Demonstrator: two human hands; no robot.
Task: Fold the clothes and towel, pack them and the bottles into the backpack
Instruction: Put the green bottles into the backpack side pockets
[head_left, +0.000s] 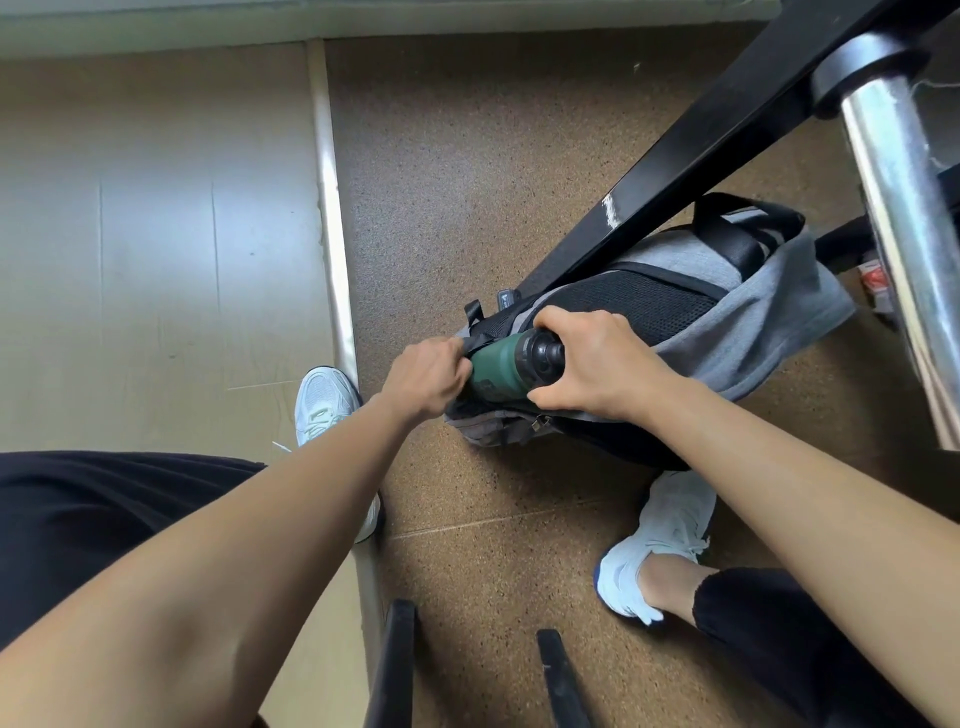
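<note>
A grey backpack (769, 312) with a black mesh back panel lies on its side on the brown speckled floor. A dark green bottle (498, 369) with a black cap sits at the backpack's side pocket, cap pointing right. My right hand (597, 364) grips the bottle's capped end. My left hand (426, 379) pinches the black pocket edge at the bottle's other end. No clothes or towel are in view.
A black table leg (675, 156) slants over the backpack's top. A chrome pole (898, 223) stands at the right. My two white shoes (660, 540) flank the bag. A metal strip (332, 208) divides the pale floor from the brown floor. Two black bars (395, 660) rise at the bottom.
</note>
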